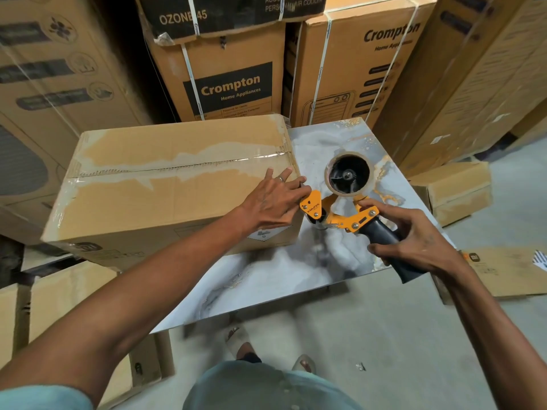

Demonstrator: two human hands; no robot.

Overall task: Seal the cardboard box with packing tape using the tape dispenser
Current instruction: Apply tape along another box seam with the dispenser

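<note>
From where I watch through the head camera, stacked cartons (44, 69) fill the far left, their printed panels blurred. Next comes the cardboard box (165, 187), lying on the left part of a marble-patterned table (296, 270), its top flaps closed and a strip of clear tape (177, 165) running along the centre seam, with pale torn patches of paper on either side of it. The left hand (273, 199) rests on the box's near right corner, fingers straight and spread, a ring on one of them; its fingertips reach the box's right edge, just beside the dispenser's orange front plate, and I cannot tell whether they pinch the tape end there. Behind the box stand tall cartons marked Crompton Home Appliances (231, 87), bound with white straps. To the right of the box, over the bare tabletop, is the tape dispenser (346, 202), orange-framed, its nearly spent roll (349, 173) facing the camera. The right hand (414, 241) grips the dispenser's black handle, fingers curled round it and the thumb pressed near the orange frame. Further right, a smaller carton (455, 190) sits on the concrete floor, and a flattened sheet of cardboard (503, 270) lies nearer the camera. At the bottom, sandalled feet (239, 341) show below the table edge.
</note>
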